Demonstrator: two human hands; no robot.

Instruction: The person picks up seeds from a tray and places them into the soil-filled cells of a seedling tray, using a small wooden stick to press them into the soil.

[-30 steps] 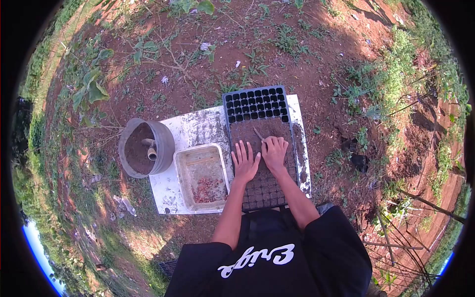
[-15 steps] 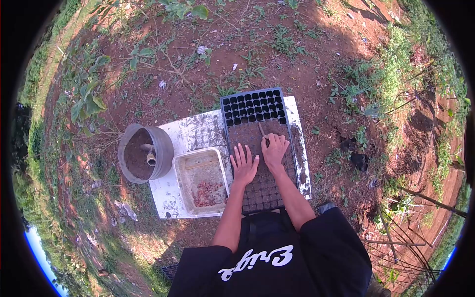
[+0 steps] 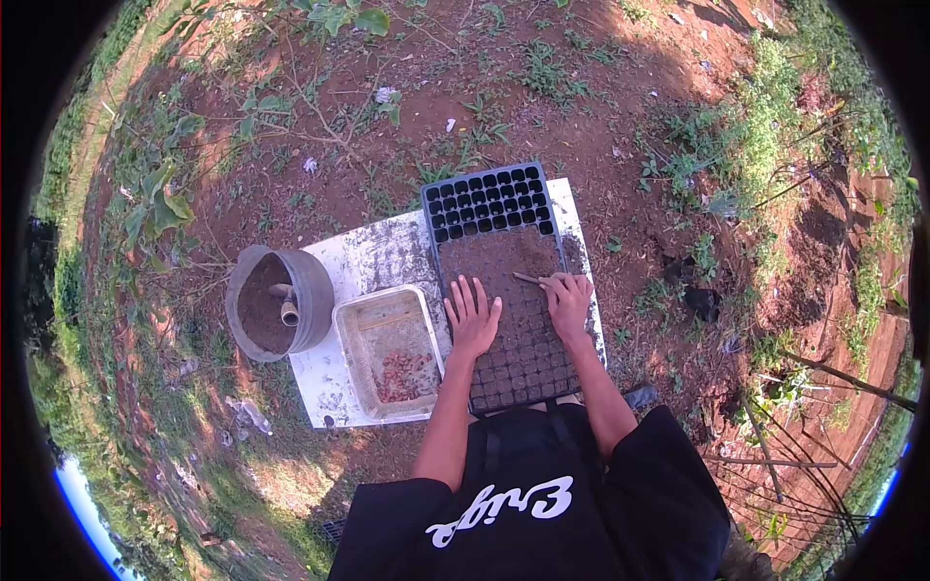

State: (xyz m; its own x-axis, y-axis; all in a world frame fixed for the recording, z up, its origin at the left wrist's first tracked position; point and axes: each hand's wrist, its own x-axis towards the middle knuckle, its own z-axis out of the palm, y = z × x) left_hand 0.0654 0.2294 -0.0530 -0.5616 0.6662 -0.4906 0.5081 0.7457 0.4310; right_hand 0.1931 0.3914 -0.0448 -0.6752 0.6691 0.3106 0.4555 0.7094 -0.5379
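A black seedling tray (image 3: 487,205) has dark soil (image 3: 484,257) over most of its cells, while several rows at the far end show hollow. Resting flat on the soil with fingers spread is my left hand (image 3: 473,321), near the tray's left side. My right hand (image 3: 570,304) pinches a thin stick (image 3: 526,278) between thumb and fingers at the tray's right edge. The stick points left, low over the soil. Nearer my body, the filled cells (image 3: 513,380) show as separate small squares.
The tray lies on a white board (image 3: 373,254) smeared with soil. Left of it sit a shallow basin (image 3: 341,360) with small reddish pieces (image 3: 405,376) and a grey bucket (image 3: 315,300) holding soil and a handled tool (image 3: 289,312). Weedy ground surrounds the board.
My right hand has moved right and a little toward my body with the stick, which has swung from steep to nearly sideways. My left hand stays flat on the soil.
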